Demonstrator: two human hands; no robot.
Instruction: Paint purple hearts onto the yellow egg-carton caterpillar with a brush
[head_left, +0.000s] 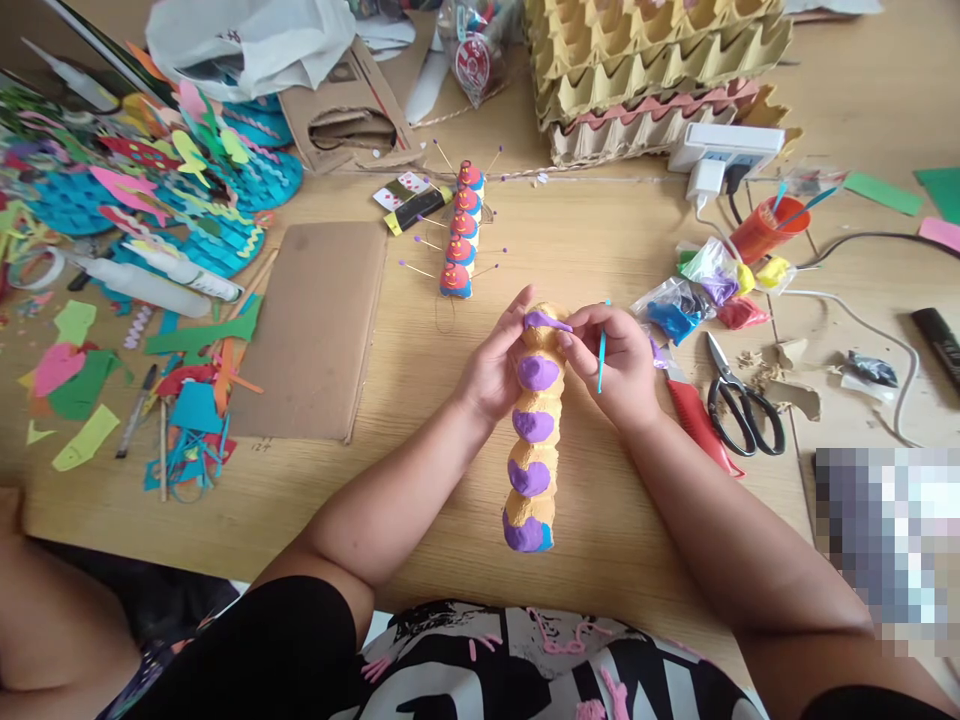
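A yellow egg carton strip (556,408) with a row of bumps runs lengthwise before me, purple clay (531,479) on its bumps. A small patch of blue clay (547,537) shows on the nearest bump. My left hand (491,365) grips the strip's far end from the left side. At that far end, my right hand (619,365) has thumb and forefinger at the tip of a purple clay piece (547,321) lying across the bump. A thin blue clay tool (601,362) is tucked in the same right hand, pointing down.
A finished-looking red and blue carton caterpillar (463,230) with stick legs stands beyond. Scissors (739,400), a red cutter (697,425), bagged clay (675,310) and an orange cup (769,230) lie right. Cardboard (307,330) and paper scraps (199,405) lie left; egg trays (652,70) are stacked behind.
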